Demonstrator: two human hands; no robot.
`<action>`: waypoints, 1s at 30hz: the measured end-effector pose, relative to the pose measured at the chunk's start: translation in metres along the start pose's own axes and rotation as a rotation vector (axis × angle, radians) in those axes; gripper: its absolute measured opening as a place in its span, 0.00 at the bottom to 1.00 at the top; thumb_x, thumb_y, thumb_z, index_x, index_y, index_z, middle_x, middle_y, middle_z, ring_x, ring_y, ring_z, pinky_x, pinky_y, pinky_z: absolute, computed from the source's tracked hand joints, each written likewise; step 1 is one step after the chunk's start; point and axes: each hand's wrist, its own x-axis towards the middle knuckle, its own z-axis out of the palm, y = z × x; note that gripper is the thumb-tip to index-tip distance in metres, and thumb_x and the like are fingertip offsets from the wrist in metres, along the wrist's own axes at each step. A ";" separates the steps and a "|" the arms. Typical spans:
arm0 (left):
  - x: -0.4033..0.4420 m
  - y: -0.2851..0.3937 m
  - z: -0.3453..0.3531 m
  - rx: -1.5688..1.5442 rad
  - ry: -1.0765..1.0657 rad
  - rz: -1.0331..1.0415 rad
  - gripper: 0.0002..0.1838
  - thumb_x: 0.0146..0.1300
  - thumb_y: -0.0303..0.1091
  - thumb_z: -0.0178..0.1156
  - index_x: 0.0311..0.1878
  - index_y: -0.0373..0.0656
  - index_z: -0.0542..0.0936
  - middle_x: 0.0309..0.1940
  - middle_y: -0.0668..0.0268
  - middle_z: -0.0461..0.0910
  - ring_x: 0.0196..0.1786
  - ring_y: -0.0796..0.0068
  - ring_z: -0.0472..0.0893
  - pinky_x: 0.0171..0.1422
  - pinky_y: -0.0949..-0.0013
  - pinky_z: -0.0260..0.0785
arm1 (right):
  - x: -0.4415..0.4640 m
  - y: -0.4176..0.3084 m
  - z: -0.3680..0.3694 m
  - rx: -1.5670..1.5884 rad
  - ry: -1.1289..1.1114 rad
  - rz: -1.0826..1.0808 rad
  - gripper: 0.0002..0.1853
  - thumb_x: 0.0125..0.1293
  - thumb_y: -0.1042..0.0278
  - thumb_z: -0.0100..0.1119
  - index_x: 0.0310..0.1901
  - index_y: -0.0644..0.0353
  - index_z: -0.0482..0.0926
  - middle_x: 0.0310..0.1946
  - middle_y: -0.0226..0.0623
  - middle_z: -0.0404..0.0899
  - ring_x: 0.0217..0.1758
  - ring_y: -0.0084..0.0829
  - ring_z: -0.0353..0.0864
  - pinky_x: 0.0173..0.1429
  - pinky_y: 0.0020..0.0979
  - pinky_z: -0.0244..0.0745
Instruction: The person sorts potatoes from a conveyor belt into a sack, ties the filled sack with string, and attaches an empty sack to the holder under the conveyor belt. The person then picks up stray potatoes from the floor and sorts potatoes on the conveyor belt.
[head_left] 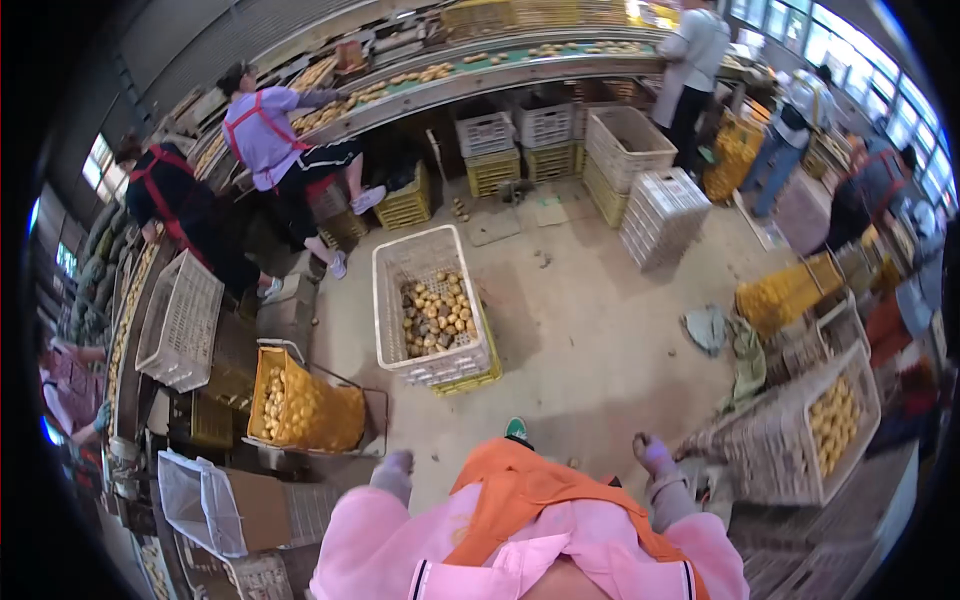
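My left hand [397, 463], in a greyish glove, hangs beside my body, closest to a yellow mesh sack [330, 412] with potatoes in it; its fingers are too blurred to make out. On the other side, my right hand [655, 457] is in a stained, pale purple glove. Its thumb stands apart from the fingers and nothing shows in it. A tilted white crate [740, 450] holding potatoes [833, 422] is off to its right. Ahead on the floor, a white crate [378, 290] sits on a yellow crate [480, 378], with potatoes [437, 312] partly filling it.
A conveyor belt [510, 60] carries potatoes across the back. Co-workers [265, 135] stand along it and at both sides. Stacked crates [665, 215] stand under and before the belt. Another filled yellow sack [785, 295] and crumpled cloths [706, 328] are at the right.
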 end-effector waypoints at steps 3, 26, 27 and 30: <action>0.025 0.174 0.027 0.011 -0.144 0.233 0.13 0.62 0.41 0.51 0.38 0.42 0.78 0.26 0.66 0.77 0.24 0.75 0.73 0.27 0.67 0.66 | 0.057 0.021 -0.007 -0.211 -0.273 0.176 0.19 0.63 0.54 0.52 0.46 0.60 0.79 0.32 0.44 0.82 0.32 0.34 0.81 0.41 0.35 0.75; 0.164 0.820 0.094 -0.037 -0.265 0.329 0.28 0.62 0.52 0.51 0.53 0.36 0.76 0.48 0.53 0.80 0.50 0.58 0.79 0.57 0.61 0.68 | 0.875 -0.181 -0.098 -0.294 -0.204 -0.083 0.18 0.64 0.55 0.48 0.43 0.62 0.79 0.41 0.57 0.79 0.48 0.53 0.78 0.54 0.43 0.72; 0.182 0.850 0.094 -0.033 -0.269 0.320 0.28 0.62 0.52 0.51 0.53 0.36 0.76 0.48 0.53 0.80 0.50 0.58 0.79 0.57 0.61 0.68 | 0.917 -0.202 -0.092 -0.320 -0.215 -0.079 0.18 0.64 0.55 0.48 0.43 0.62 0.79 0.41 0.56 0.79 0.48 0.53 0.78 0.54 0.42 0.72; 0.292 0.897 0.100 -0.049 -0.199 0.327 0.23 0.62 0.49 0.54 0.47 0.37 0.78 0.37 0.61 0.81 0.37 0.71 0.77 0.45 0.68 0.70 | 1.007 -0.296 -0.078 -0.282 -0.224 -0.029 0.18 0.63 0.56 0.49 0.43 0.62 0.79 0.40 0.55 0.79 0.47 0.54 0.78 0.53 0.42 0.72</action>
